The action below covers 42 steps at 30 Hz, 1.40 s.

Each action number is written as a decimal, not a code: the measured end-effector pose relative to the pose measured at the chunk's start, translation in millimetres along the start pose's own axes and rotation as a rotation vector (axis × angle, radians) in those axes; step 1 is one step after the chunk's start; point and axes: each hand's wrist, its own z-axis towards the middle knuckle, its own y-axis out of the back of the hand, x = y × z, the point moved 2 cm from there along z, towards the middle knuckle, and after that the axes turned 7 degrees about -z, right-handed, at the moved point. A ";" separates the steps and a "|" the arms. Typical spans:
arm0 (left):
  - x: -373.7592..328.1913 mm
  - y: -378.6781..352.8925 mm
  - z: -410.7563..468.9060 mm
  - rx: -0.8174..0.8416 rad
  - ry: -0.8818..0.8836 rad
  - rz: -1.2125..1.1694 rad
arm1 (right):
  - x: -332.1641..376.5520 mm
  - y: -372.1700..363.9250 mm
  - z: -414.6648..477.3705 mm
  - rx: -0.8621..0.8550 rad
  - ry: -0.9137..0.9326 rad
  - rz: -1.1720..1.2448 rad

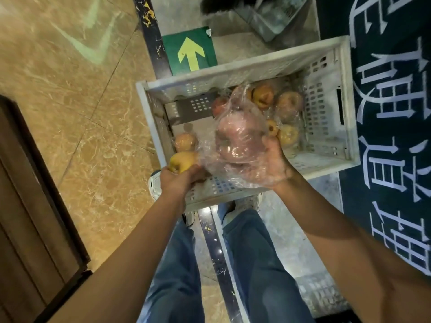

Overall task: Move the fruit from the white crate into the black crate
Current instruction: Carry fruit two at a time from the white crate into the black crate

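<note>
**A:** What does the view show?

**B:** It looks down from the person's head. A white crate [242, 73] with perforated walls sits on the floor in front of two legs in blue jeans [254, 264]. Both bare arms reach out over its near edge.

**A:** What is the left hand doing?

**B:** The left hand [179, 180] is closed around a yellow apple [180, 160], held at the crate's near left corner, just above the rim. Its grip wraps the lower part of the fruit, so the top shows.

**A:** And the right?

**B:** The right hand [272, 159] holds a clear plastic bag [235, 138] from below, fingers spread and curled up around it. Reddish fruit shows inside, blurred by the film, so I cannot tell how many pieces. The bag is raised over the middle of the crate.

**A:** Is fruit left in the crate?

**B:** Yes. A reddish-yellow apple [185, 141] lies near the left wall, and several more apples [288, 104], some wrapped in clear film, cluster at the far right.

**A:** What surrounds it?

**B:** Tan marble floor tiles [70, 89] on the left, a green sign with a yellow arrow [190, 52] beyond the crate, and a dark mat with white characters [394, 113] on the right.
</note>
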 end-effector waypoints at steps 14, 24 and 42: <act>-35.1 36.8 -35.1 -0.040 -0.114 0.004 | 23.6 -44.4 -55.0 -0.844 0.528 -1.206; -35.0 34.0 -41.5 -0.025 -0.130 -0.031 | 2.4 -63.1 -49.1 -1.100 0.849 -1.424; -57.3 58.8 1.4 -0.105 -0.280 0.010 | -15.1 -30.3 37.6 -0.874 0.405 -1.008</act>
